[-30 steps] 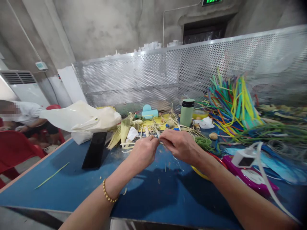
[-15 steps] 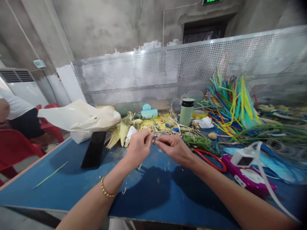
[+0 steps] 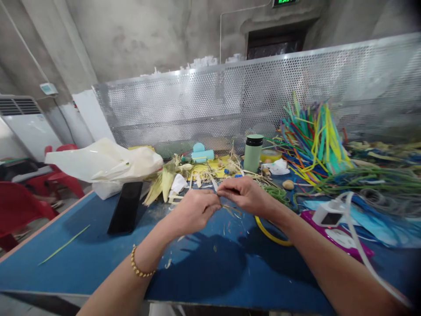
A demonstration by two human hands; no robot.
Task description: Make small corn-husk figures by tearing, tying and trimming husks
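My left hand (image 3: 196,210) is closed in a pinch above the blue table, its fingertips almost touching those of the other hand. My right hand (image 3: 245,193) also pinches, thumb against fingers. A thin pale pointed strip (image 3: 215,183) shows at its fingertips; whether it is gripped or lies behind, I cannot tell. Whatever the fingers hold is too small and hidden to name. Just below them are thin brownish strands (image 3: 232,211). A yellow curved loop (image 3: 268,234) lies under my right forearm. Dried corn husks (image 3: 164,184) lie beyond my left hand.
A black phone (image 3: 125,208) lies left, near a cream plastic bag (image 3: 128,162). Behind stand a green bottle (image 3: 253,153) and a bundle of colourful strips (image 3: 324,140). At right are a magenta power strip (image 3: 342,239) and white cable (image 3: 353,228). A perforated metal panel (image 3: 197,105) edges the back.
My left hand has lowered slightly and both hands have turned, still close together. The red loop by my right forearm no longer shows; a yellow loop does. A person at far left has left the view.
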